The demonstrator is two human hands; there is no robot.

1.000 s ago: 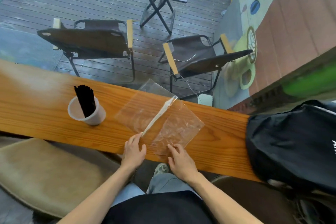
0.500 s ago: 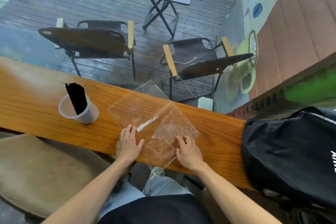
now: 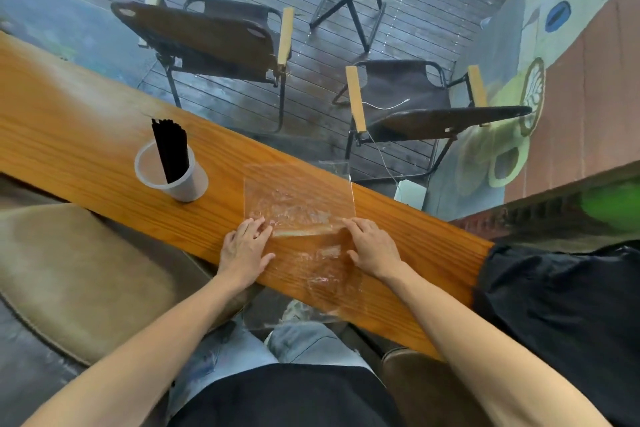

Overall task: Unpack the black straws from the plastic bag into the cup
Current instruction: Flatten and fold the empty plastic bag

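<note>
The clear plastic bag (image 3: 299,204) is lying flat and empty across the wooden table (image 3: 79,121), its near edge hanging over the table's front toward the person's lap. The left hand (image 3: 244,250) is resting palm down with fingers spread, grasping nothing, its fingertips pressing on the bag's left edge. The right hand (image 3: 375,248) is lying the same way, flat and unclenched, pressing on the bag's right side. Both hands are sitting level with a crease running across the bag's middle.

The black straws (image 3: 171,149) are standing bunched together in the translucent white cup (image 3: 173,177), leaning slightly to the left and sticking up above its rim. The cup is standing upright on the table, left of the bag and clear of it.

A black backpack (image 3: 568,315) is sitting at the table's right end. Beyond the table, two folding chairs (image 3: 214,42) are standing on dark wet decking.
</note>
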